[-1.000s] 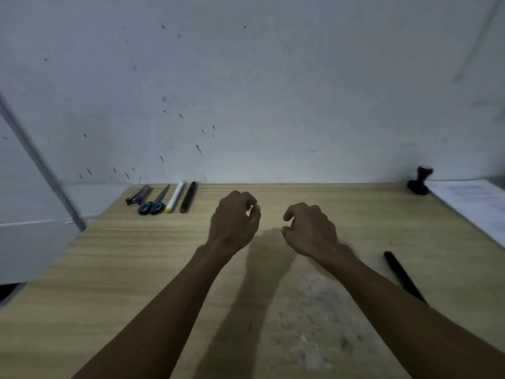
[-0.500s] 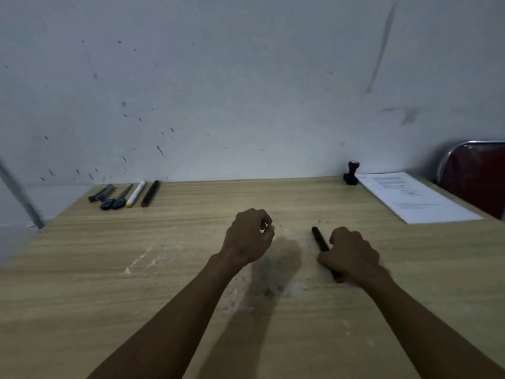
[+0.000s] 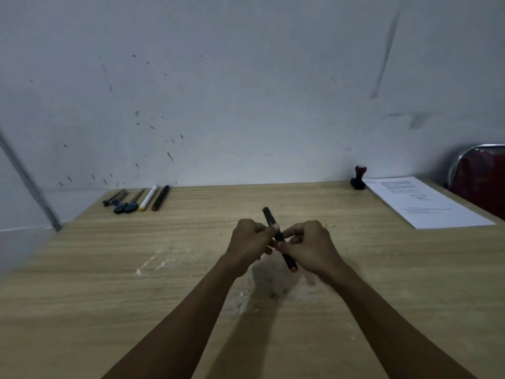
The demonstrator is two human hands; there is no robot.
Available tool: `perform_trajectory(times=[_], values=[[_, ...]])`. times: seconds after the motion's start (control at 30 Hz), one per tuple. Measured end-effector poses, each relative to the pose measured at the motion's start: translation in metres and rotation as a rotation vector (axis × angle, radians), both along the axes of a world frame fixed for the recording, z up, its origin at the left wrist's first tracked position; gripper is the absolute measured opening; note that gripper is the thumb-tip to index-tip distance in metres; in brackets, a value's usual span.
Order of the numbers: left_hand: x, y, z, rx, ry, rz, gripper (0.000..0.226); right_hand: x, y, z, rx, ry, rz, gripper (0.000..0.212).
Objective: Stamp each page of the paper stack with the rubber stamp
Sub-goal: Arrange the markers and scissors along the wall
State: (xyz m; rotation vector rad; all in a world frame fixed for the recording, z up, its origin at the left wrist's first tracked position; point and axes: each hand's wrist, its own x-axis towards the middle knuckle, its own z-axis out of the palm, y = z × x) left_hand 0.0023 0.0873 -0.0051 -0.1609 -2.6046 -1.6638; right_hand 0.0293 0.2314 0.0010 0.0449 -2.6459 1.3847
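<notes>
My left hand and right hand pinch a black marker above the counter; best set it down, since the rubber stamp and paper stack wait untouched.

Bare table toward stamp; wall behind.
</notes>
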Motion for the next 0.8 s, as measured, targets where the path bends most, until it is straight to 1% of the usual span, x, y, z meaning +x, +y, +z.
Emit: perform_trajectory(times=[0.1, 0.23, 0.37, 0.47, 0.57, 0.67, 0.73, 0.8], values=[[0.0, -0.013, 0.006, 0.169, -0.065, 0.081, 0.027, -0.005, -0.025, 0.003, -0.04, 0.042, 0.063, 0.028], [-0.006, -0.038, 0.011, 0.269, -0.125, 0.168, 0.025, -0.02, -0.048, 0.0, -0.04, 0.022, 0.091, 0.038], [-0.022, -0.075, 0.012, 0.358, -0.164, 0.345, 0.027, -0.037, -0.066, -0.004, 0.007, 0.005, 0.138, 0.04], [-0.037, -0.103, 0.01, 0.326, -0.217, 0.46, 0.027, -0.051, -0.077, -0.01, 0.036, -0.016, 0.163, 0.038], [-0.056, -0.129, 0.006, 0.289, -0.251, 0.506, 0.025, -0.07, -0.089, -0.015, 0.071, -0.04, 0.181, 0.037], [-0.081, -0.152, 0.001, 0.22, -0.241, 0.562, 0.026, -0.091, -0.104, -0.021, 0.114, -0.048, 0.196, 0.034], [-0.1, -0.166, -0.004, 0.106, -0.213, 0.598, 0.024, -0.106, -0.113, -0.025, 0.135, -0.055, 0.194, 0.032], [-0.118, -0.177, -0.008, -0.045, -0.158, 0.598, 0.024, -0.121, -0.121, -0.029, 0.158, -0.063, 0.193, 0.033]])
